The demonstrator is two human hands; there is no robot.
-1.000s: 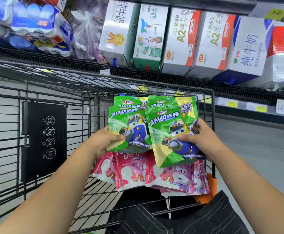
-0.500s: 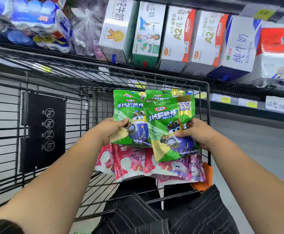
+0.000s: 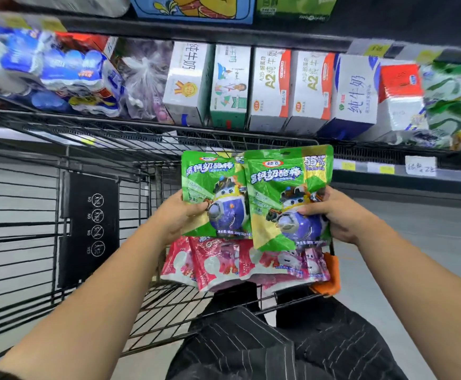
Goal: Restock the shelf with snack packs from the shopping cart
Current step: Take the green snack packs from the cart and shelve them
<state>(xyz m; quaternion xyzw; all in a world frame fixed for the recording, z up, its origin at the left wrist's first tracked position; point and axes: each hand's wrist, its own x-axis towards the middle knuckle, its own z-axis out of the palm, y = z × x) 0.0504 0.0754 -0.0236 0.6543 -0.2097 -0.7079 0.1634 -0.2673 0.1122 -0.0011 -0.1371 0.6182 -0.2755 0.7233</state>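
I hold green snack packs with a cartoon plane on them above the wire shopping cart (image 3: 224,141). My left hand (image 3: 177,215) grips the left green pack (image 3: 213,187) by its lower left edge. My right hand (image 3: 333,212) grips the right green pack (image 3: 281,193), which overlaps the left one. More green packs may sit behind them; I cannot tell how many. Several pink snack packs (image 3: 224,261) lie in the cart's child seat below. The shelf (image 3: 251,127) runs behind the cart.
The shelf carries white milk cartons (image 3: 267,89), blue-and-white bottle multipacks (image 3: 70,75) at left and a clear bag (image 3: 144,80). Price tags (image 3: 420,165) line a lower shelf edge at right. A black warning flap (image 3: 92,223) hangs in the cart. Grey floor (image 3: 429,231) lies right.
Both hands have lifted the green packs higher, clear of the pink packs. The view has tilted up, showing more of the shelf and a shelf above.
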